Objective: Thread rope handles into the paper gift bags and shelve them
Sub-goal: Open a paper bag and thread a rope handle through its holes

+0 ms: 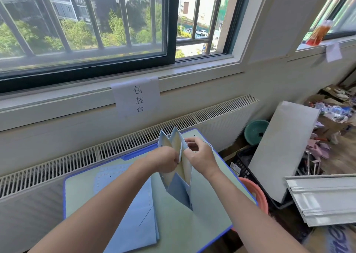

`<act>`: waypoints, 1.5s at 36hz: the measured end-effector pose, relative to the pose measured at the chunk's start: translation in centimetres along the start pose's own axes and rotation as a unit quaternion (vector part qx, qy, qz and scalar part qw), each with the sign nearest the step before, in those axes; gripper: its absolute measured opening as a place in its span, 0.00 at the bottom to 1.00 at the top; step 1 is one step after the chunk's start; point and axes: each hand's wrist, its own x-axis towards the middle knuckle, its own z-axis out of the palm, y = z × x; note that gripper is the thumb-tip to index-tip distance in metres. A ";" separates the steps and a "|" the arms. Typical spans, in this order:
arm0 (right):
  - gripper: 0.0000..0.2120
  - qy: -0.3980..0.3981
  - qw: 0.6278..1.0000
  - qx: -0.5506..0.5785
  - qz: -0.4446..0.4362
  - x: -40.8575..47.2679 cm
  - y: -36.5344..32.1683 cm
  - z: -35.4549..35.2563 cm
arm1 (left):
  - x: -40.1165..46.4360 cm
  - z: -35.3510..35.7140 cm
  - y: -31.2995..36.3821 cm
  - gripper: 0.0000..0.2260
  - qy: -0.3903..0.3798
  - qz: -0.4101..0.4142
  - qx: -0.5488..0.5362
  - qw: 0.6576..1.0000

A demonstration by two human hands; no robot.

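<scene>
Both forearms reach forward, the left hand (167,161) and right hand (199,154) close together, fingers curled in pinches.

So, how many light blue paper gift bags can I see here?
2: one light blue paper gift bag held open in both hands, one flat light blue bag on the table; more may lie stacked beneath it.

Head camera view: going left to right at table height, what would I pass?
Flat stack of blue bags → left hand → open blue bag → right hand → pink basin → grey board.
</scene>
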 end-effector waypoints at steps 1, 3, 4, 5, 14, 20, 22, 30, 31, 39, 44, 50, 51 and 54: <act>0.10 0.004 1.000 0.002 0.002 0.1 0.0 -0.2 | -0.2 0.0 0.1 0.12 -0.026 0.014 0.005 1.000; 0.09 0.009 1.000 0.001 0.003 0.1 0.1 -0.3 | -0.7 -0.1 0.4 0.15 -0.061 0.035 0.009 0.997; 0.09 0.009 1.000 0.001 0.001 0.1 0.1 -0.2 | -0.9 -0.2 0.7 0.16 -0.068 0.041 0.015 0.997; 0.09 0.010 1.000 0.001 0.000 0.2 0.1 -0.1 | -0.9 -0.2 0.9 0.16 -0.068 0.044 0.020 0.997; 0.12 -0.044 0.999 -0.010 -0.004 0.8 0.5 0.7 | -0.7 -0.7 1.2 0.11 0.064 -0.014 -0.191 0.979; 0.15 -0.102 0.993 0.054 0.006 0.9 1.3 1.2 | -1.2 0.3 -0.4 0.12 0.080 -0.073 -0.375 0.921; 0.16 -0.113 0.991 0.064 0.021 0.8 1.7 1.7 | -1.5 0.9 -1.0 0.11 0.094 -0.079 -0.388 0.914; 0.09 -0.141 0.985 0.002 0.096 0.2 4.6 2.7 | -1.9 2.1 -3.1 0.13 0.179 -0.137 -0.410 0.884; 0.07 -0.145 0.984 -0.009 0.107 0.1 5.0 2.6 | -1.9 2.1 -3.4 0.13 0.181 -0.140 -0.414 0.881; 0.15 -0.169 0.961 -0.198 0.090 -0.4 5.6 2.1 | -1.8 2.5 -4.7 0.08 0.159 -0.131 -0.461 0.863; 0.11 -0.146 0.981 -0.033 0.125 -0.5 4.4 2.5 | -1.7 2.6 -4.8 0.09 0.147 -0.123 -0.474 0.859; 0.06 -0.150 0.975 0.114 0.120 -1.0 3.3 2.9 | -1.6 2.7 -4.9 0.08 0.131 -0.107 -0.505 0.846; 0.05 -0.152 0.974 0.117 0.117 -1.1 3.2 2.9 | -1.7 2.7 -4.9 0.08 0.126 -0.102 -0.511 0.844; 0.02 -0.152 0.975 0.120 0.109 -1.3 2.9 3.3 | -1.7 2.8 -5.0 0.08 0.113 -0.085 -0.526 0.838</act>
